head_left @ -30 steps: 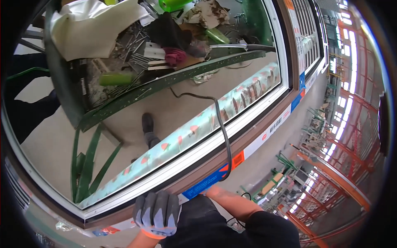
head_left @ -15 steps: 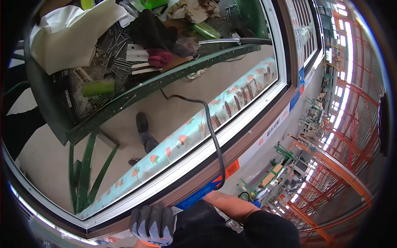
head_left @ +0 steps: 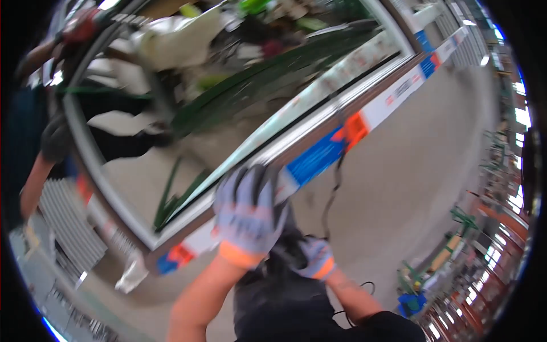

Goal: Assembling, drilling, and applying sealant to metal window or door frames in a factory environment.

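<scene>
A large brown-and-white window frame spans the view at a slant, with blue, orange and white film along its outer side. My left hand, in a grey glove with an orange cuff, has its fingers curled over the near edge of this frame. Lower and to the right, close to my body, is my gloved right hand. Its fingers look closed around something dark, which blur and my body hide. A dark cable hangs over the frame and comes down beside the right hand.
Through the frame a green cart shows, heaped with scraps and a pale sheet. A wrapped strawberry-print bar lies along the frame's inner side. At the left, a co-worker's gloved hand touches the frame. Green racks stand far right.
The view has swung, and the co-worker's hands now show at the left. My left hand appears farther up and right, on the frame edge. My right hand has come into sight.
</scene>
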A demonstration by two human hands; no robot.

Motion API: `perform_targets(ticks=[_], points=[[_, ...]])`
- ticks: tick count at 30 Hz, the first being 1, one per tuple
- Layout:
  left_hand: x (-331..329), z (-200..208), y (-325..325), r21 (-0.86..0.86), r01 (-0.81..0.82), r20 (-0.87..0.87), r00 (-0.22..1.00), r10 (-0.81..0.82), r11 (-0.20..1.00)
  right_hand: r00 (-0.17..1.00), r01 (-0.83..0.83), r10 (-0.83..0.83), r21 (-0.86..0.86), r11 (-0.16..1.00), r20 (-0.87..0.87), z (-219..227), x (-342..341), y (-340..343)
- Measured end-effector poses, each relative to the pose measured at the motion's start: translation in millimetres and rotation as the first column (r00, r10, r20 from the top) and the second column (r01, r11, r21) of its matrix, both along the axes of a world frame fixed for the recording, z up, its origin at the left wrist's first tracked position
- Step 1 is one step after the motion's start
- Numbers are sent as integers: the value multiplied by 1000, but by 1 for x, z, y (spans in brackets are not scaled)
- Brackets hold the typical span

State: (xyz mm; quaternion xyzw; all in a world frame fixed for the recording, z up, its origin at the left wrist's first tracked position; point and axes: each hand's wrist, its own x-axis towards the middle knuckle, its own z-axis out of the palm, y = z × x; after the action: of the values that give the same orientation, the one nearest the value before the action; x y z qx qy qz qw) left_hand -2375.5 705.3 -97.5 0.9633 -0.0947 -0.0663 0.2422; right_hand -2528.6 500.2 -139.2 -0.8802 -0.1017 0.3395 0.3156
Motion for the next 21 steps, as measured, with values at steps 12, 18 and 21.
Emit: perform_targets(ticks=[12,18,21], points=[[-36,4,5,158,381,312,856,-412,911,803,290,-544,639,713,243,27,-216,54],[-42,-8,-15,-94,399,207,904,-374,912,776,291,-598,727,622,201,2,-228,47],[-54,-15,-50,-76,75,-109,991,-83,994,737,443,-676,759,477,-5,-23,-231,43]])
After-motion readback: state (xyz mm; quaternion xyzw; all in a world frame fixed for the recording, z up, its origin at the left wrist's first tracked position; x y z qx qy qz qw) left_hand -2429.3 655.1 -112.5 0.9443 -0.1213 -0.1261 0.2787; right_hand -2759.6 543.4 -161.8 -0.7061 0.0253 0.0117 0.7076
